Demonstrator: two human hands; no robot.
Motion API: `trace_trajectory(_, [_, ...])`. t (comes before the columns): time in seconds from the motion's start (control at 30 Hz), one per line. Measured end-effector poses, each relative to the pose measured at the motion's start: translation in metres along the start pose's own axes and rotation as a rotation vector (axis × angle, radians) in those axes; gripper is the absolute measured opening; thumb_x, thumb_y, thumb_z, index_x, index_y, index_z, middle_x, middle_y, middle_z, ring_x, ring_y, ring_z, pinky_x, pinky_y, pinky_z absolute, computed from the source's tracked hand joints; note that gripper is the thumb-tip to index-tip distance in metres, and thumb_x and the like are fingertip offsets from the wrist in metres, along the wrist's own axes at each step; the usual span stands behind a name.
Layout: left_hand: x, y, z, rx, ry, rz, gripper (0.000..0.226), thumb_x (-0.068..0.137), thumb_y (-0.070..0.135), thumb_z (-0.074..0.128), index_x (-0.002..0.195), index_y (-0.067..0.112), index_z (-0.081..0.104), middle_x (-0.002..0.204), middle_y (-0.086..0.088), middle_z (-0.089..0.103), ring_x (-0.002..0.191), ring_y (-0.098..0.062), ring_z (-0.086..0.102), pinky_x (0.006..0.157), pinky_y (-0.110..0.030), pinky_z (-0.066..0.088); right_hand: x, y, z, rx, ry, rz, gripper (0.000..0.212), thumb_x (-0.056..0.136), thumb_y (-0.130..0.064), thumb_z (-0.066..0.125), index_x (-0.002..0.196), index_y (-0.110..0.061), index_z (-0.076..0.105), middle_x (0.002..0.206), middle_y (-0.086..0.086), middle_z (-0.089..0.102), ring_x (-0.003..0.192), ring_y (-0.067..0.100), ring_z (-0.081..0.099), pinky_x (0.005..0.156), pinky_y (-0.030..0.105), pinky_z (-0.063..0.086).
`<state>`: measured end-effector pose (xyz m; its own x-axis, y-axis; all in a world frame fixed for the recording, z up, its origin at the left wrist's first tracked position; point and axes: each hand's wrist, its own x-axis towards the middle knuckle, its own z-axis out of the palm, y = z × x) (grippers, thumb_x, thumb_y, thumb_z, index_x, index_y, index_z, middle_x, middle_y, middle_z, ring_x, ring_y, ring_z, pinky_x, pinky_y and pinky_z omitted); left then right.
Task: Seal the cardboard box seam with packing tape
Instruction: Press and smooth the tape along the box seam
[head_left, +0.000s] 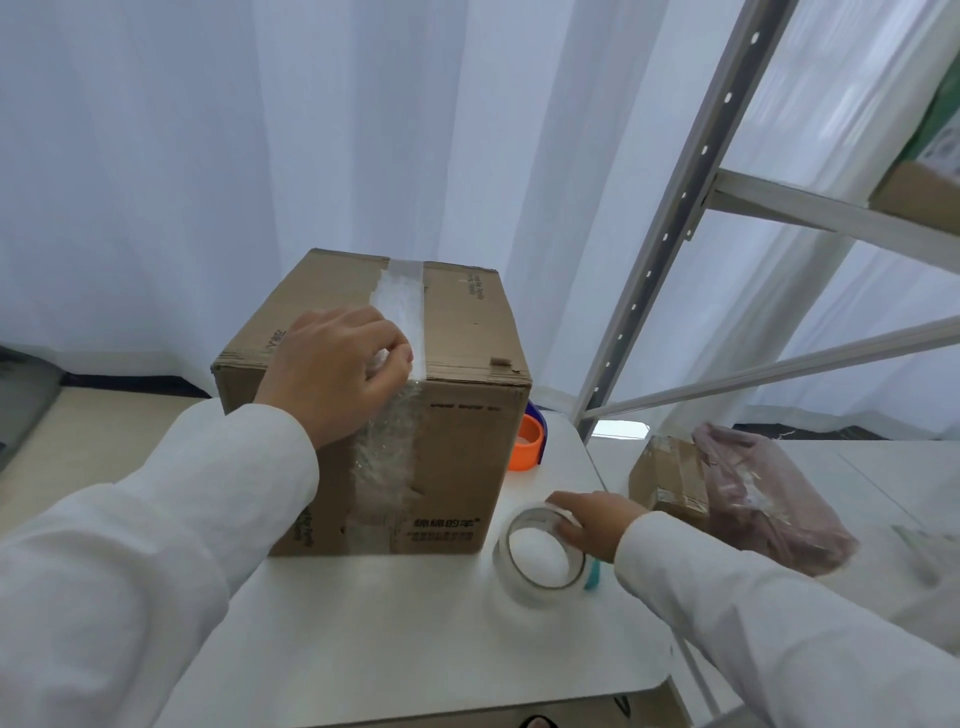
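A brown cardboard box (457, 332) stands on a white table (395, 644). A strip of clear tape (397, 301) runs along its top seam and continues, wrinkled, down the front face. My left hand (332, 364) rests curled at the box's front top edge, its fingers pressing on the tape. A roll of clear packing tape (540, 558) lies on the table to the right of the box. My right hand (597, 522) holds the roll by its rim.
An orange and blue tape dispenser (530, 441) sits behind the box's right corner. A second cardboard box (667, 480) with a pinkish plastic bag (769, 493) stands at the right. A grey metal shelf frame (675, 218) rises on the right; white curtains hang behind.
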<state>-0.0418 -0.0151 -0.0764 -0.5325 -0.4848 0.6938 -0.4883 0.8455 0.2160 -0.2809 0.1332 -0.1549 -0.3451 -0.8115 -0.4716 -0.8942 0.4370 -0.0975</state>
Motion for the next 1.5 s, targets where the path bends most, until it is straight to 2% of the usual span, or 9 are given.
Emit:
trace_trajectory(0.23, [0.001,0.001,0.0,0.002,0.004,-0.007,0.028,0.084,0.028,0.044,0.076,0.013,0.067,0.081,-0.003,0.068,0.069,-0.013,0.047,0.07,-0.028,0.031,0.022,0.011,0.001,0.029,0.123,0.128,0.042,0.088,-0.046,0.051,0.121,-0.023,0.038,0.112,0.007,0.063,0.088,0.017,0.06,0.084,0.027,0.051])
trace_trajectory(0.4, [0.001,0.001,0.0,-0.01,-0.004,-0.008,0.029,0.084,0.029,0.044,0.078,0.013,0.067,0.082,-0.002,0.068,0.069,-0.013,0.049,0.07,-0.029,0.033,0.023,0.006,-0.005,0.017,0.172,0.147,0.033,0.092,-0.039,0.048,0.119,-0.021,0.047,0.117,0.005,0.062,0.09,0.017,0.056,0.083,0.025,0.048])
trace_trajectory(0.6, [0.0,0.002,-0.002,-0.021,-0.006,-0.016,0.028,0.083,0.029,0.044,0.078,0.014,0.067,0.084,-0.002,0.068,0.07,-0.013,0.048,0.069,-0.028,0.032,0.021,0.004,0.002,0.032,0.106,0.165,0.048,0.086,-0.052,0.052,0.122,-0.021,0.047,0.118,0.003,0.062,0.085,0.013,0.053,0.078,0.022,0.046])
trace_trajectory(0.7, [0.0,0.002,-0.003,-0.031,-0.009,-0.011,0.029,0.083,0.029,0.044,0.079,0.013,0.068,0.085,-0.002,0.068,0.071,-0.012,0.048,0.069,-0.027,0.031,0.021,0.001,0.007,0.038,0.113,0.162,0.044,0.087,-0.044,0.055,0.123,-0.02,0.047,0.119,0.003,0.061,0.088,0.014,0.055,0.083,0.024,0.047])
trace_trajectory(0.83, [-0.001,0.002,-0.002,-0.037,-0.016,-0.013,0.028,0.083,0.029,0.045,0.079,0.014,0.068,0.085,-0.003,0.068,0.072,-0.012,0.048,0.069,-0.027,0.032,0.022,0.005,0.006,-0.021,0.212,0.156,0.035,0.091,-0.034,0.051,0.124,-0.021,0.05,0.119,0.003,0.062,0.099,0.019,0.06,0.086,0.026,0.048])
trace_trajectory(1.2, [-0.001,0.0,-0.002,-0.042,-0.04,-0.01,0.028,0.084,0.028,0.044,0.08,0.014,0.068,0.086,-0.002,0.068,0.074,-0.013,0.05,0.071,-0.028,0.033,0.026,0.013,0.007,0.015,0.274,0.147,0.035,0.093,-0.024,0.051,0.128,-0.025,0.048,0.125,0.005,0.059,0.106,0.022,0.06,0.091,0.028,0.049])
trace_trajectory(1.37, [-0.001,-0.001,-0.004,-0.054,-0.061,-0.005,0.029,0.084,0.03,0.043,0.082,0.013,0.067,0.087,-0.002,0.067,0.075,-0.013,0.05,0.07,-0.027,0.034,0.025,0.008,0.004,-0.09,0.302,0.115,0.039,0.093,-0.027,0.051,0.131,-0.027,0.043,0.127,0.003,0.059,0.107,0.021,0.06,0.09,0.029,0.05])
trace_trajectory(1.43, [-0.002,-0.002,-0.007,-0.077,-0.085,0.004,0.034,0.085,0.034,0.039,0.083,0.015,0.067,0.089,0.0,0.067,0.076,-0.012,0.051,0.071,-0.025,0.033,0.023,0.002,-0.004,-0.037,0.403,0.117,0.038,0.091,-0.032,0.053,0.128,-0.027,0.045,0.122,0.001,0.06,0.103,0.019,0.061,0.087,0.029,0.051])
trace_trajectory(1.5, [-0.004,-0.006,-0.012,-0.085,-0.125,0.02,0.041,0.084,0.041,0.034,0.087,0.017,0.067,0.092,0.003,0.067,0.078,-0.011,0.053,0.071,-0.024,0.034,0.016,-0.008,-0.016,0.117,0.491,0.094,0.023,0.091,-0.036,0.052,0.111,-0.025,0.053,0.104,0.0,0.063,0.091,0.017,0.061,0.081,0.027,0.051])
